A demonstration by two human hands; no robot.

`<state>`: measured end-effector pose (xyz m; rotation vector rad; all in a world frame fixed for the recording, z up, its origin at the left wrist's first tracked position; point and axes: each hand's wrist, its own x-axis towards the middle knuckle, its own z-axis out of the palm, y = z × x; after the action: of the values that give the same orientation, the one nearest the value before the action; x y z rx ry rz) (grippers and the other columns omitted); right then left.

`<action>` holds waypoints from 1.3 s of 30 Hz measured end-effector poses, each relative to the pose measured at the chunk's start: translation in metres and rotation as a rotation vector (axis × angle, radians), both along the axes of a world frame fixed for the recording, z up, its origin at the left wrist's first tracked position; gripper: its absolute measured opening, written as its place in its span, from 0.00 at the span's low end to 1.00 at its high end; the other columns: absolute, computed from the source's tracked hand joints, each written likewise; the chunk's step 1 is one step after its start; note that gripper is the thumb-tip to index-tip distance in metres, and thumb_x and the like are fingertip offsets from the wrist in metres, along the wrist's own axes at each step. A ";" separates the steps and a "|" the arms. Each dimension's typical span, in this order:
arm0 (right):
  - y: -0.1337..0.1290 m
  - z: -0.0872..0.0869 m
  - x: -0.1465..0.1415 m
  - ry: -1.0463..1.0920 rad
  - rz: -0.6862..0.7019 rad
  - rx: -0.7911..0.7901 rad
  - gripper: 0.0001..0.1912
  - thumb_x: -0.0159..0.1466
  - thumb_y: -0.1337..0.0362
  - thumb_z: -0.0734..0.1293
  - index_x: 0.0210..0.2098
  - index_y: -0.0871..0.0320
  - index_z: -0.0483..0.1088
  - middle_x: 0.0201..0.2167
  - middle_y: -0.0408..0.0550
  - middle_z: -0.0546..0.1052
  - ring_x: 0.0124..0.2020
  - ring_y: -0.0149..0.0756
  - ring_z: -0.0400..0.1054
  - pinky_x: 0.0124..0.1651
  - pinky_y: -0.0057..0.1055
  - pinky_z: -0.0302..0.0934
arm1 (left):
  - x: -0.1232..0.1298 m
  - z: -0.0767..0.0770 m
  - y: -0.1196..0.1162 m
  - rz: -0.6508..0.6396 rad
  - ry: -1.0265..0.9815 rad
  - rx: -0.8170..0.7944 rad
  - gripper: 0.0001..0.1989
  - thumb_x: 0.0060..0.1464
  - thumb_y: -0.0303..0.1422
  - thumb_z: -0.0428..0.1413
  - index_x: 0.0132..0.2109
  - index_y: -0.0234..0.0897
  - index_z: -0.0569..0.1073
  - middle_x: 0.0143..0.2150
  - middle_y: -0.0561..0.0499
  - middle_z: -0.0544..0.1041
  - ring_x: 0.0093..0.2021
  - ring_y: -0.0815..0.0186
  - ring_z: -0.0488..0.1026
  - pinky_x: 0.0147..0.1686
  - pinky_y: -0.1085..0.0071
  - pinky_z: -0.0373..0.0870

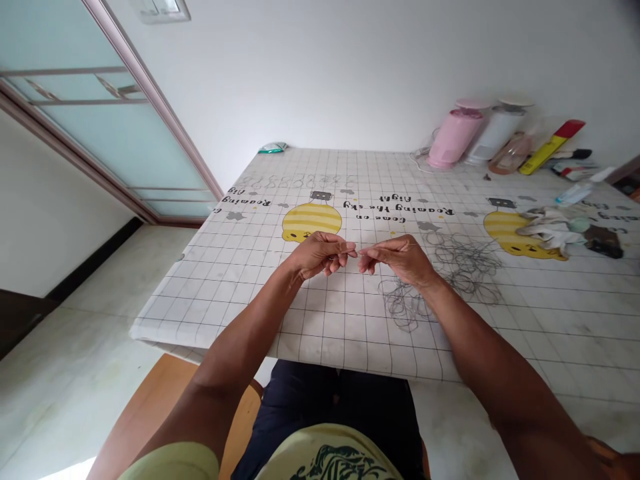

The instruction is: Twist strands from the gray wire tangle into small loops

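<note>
My left hand (329,253) and my right hand (395,259) meet fingertip to fingertip above the table, only a small gap apart. Both are closed in a pinch on a thin wire-like strand (364,251), which is faint and hard to follow between the fingers. Beside and partly behind my right wrist lies a loose tangle of thin grey loops (467,267), with more loops (405,310) under the forearm. Farther back on the left, a row of small twisted loops (300,181) lies flat on the cloth.
A checked tablecloth (320,327) with printed figures covers the table. Against the wall stand a pink cylinder (455,137), a white cylinder (497,133), a bottle (511,153) and a yellow-red box (550,148). Crumpled cloths (555,227) lie at right, a green packet (273,148) at back left.
</note>
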<state>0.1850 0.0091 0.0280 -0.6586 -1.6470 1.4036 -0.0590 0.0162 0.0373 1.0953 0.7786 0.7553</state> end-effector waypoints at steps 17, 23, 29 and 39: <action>-0.007 0.010 0.008 0.014 0.158 0.011 0.07 0.68 0.61 0.77 0.42 0.55 0.88 0.30 0.52 0.86 0.29 0.43 0.82 0.30 0.35 0.74 | -0.015 0.013 -0.003 -0.177 0.051 0.043 0.19 0.52 0.45 0.73 0.36 0.31 0.85 0.22 0.49 0.79 0.15 0.72 0.70 0.11 0.78 0.59; -0.006 0.009 0.010 -0.082 0.203 -0.024 0.08 0.67 0.59 0.77 0.40 0.57 0.88 0.31 0.53 0.86 0.29 0.42 0.82 0.30 0.36 0.76 | -0.015 0.008 0.000 -0.222 0.088 0.008 0.19 0.50 0.43 0.75 0.36 0.29 0.84 0.23 0.49 0.79 0.17 0.71 0.72 0.14 0.78 0.63; -0.005 0.005 -0.005 0.110 -0.145 -0.081 0.12 0.64 0.54 0.80 0.37 0.58 0.87 0.31 0.55 0.86 0.30 0.44 0.81 0.32 0.39 0.76 | -0.020 0.007 0.010 -0.070 -0.123 -0.045 0.31 0.62 0.56 0.63 0.54 0.30 0.83 0.40 0.38 0.85 0.28 0.67 0.79 0.17 0.78 0.67; -0.003 0.002 -0.014 0.265 -0.322 -0.121 0.14 0.63 0.51 0.80 0.39 0.55 0.87 0.35 0.52 0.86 0.33 0.41 0.81 0.39 0.39 0.75 | 0.019 -0.004 -0.007 0.137 -0.365 -0.032 0.16 0.58 0.37 0.70 0.49 0.31 0.85 0.56 0.37 0.81 0.38 0.68 0.78 0.28 0.77 0.71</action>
<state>0.1708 0.0065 0.0299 -0.7353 -1.1973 1.2984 -0.0404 0.0095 0.0330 0.8480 0.5546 1.0217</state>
